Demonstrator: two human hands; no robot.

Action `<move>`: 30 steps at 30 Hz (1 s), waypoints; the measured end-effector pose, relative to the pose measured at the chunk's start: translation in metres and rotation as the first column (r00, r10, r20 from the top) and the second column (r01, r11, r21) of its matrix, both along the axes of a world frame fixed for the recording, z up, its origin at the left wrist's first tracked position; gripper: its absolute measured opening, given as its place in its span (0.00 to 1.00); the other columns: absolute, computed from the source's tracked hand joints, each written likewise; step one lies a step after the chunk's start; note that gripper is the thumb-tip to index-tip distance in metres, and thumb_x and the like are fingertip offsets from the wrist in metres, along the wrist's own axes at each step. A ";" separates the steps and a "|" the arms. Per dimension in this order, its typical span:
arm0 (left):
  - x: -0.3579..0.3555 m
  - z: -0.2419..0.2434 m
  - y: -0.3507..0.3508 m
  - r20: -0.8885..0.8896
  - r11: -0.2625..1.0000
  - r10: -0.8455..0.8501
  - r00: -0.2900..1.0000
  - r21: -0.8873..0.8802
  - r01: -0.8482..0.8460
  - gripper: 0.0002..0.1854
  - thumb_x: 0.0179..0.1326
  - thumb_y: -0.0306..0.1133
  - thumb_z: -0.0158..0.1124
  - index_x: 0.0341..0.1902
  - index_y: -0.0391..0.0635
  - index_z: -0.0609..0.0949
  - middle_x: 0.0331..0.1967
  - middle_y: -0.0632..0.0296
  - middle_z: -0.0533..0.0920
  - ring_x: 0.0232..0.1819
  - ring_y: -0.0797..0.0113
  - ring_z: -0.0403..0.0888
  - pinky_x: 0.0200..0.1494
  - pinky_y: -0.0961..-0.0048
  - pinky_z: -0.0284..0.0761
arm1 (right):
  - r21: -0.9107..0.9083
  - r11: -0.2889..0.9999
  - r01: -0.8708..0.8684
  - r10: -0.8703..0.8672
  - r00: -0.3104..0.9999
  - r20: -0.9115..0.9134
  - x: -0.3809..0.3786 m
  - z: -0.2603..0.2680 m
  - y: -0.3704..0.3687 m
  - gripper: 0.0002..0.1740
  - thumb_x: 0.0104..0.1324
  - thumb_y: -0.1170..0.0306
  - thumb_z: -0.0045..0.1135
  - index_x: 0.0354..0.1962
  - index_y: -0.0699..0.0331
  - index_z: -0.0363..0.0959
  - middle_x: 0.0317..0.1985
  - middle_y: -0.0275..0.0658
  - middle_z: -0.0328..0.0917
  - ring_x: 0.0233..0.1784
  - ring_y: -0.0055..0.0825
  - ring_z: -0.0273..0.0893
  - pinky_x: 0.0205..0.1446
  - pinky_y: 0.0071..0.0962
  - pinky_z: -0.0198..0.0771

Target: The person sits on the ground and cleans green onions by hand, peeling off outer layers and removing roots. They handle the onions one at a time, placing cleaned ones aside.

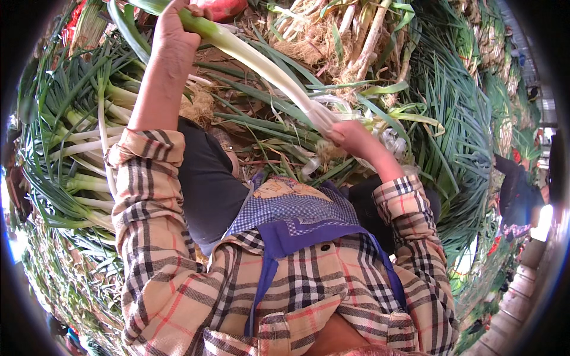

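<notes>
My left hand (176,33) is closed around the green upper part of a long green onion (262,64), which slants down to the right across the view. At its white lower end, the fingers of my right hand (356,140) grip the pale, thin outer layers (321,116). The root tip is hidden by that hand. Beneath the stalk lie loose green leaves (267,127), stringy roots (329,150) and dry scraps.
Green onions with clean white stems (93,144) are heaped at my left. Untrimmed stalks with bushy roots (311,46) lie ahead, beside a red rounded object (225,9). Long green leaves (458,107) bank up at my right. Farther right is another person (519,191).
</notes>
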State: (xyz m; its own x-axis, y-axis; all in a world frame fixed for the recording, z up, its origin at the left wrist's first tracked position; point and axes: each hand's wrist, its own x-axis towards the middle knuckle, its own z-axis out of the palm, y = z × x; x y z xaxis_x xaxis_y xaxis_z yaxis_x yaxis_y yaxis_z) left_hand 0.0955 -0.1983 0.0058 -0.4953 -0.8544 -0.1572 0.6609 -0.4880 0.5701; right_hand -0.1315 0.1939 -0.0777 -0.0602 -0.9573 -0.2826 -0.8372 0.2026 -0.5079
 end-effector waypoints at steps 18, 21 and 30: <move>0.053 0.041 0.054 -0.521 0.903 -0.425 0.740 -0.300 0.307 0.16 0.64 0.32 0.62 0.49 0.32 0.72 0.25 0.68 0.60 0.24 0.74 0.59 0.36 0.73 0.64 | 0.511 0.795 0.326 -0.055 0.879 -0.475 -0.138 -0.136 0.100 0.18 0.59 0.65 0.55 0.45 0.61 0.80 0.48 0.53 0.81 0.54 0.46 0.80 0.56 0.42 0.74; 0.031 0.044 0.084 -0.504 0.904 -0.410 0.760 -0.337 0.263 0.21 0.61 0.32 0.66 0.53 0.32 0.73 0.27 0.67 0.63 0.26 0.75 0.61 0.40 0.75 0.65 | 0.104 0.942 0.319 -0.283 0.921 -0.268 -0.045 -0.009 -0.008 0.13 0.63 0.64 0.52 0.39 0.65 0.78 0.39 0.52 0.82 0.39 0.48 0.81 0.44 0.42 0.74; -0.054 0.049 0.145 -0.363 0.774 -0.603 0.711 -0.482 0.410 0.28 0.56 0.33 0.67 0.59 0.34 0.71 0.29 0.70 0.68 0.30 0.77 0.66 0.51 0.74 0.61 | -0.470 0.744 0.474 0.017 0.691 0.723 0.039 0.112 -0.077 0.17 0.64 0.63 0.67 0.46 0.65 0.81 0.39 0.40 0.85 0.41 0.22 0.82 0.47 0.22 0.77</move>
State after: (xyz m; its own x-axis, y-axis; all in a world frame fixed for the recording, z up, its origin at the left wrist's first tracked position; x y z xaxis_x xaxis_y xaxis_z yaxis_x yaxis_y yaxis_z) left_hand 0.0414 -0.0530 0.0552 -0.7923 -0.3934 0.4664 0.5954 -0.6656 0.4500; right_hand -0.0921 0.1174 0.0345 -0.3411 -0.9022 0.2639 -0.2050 -0.2025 -0.9576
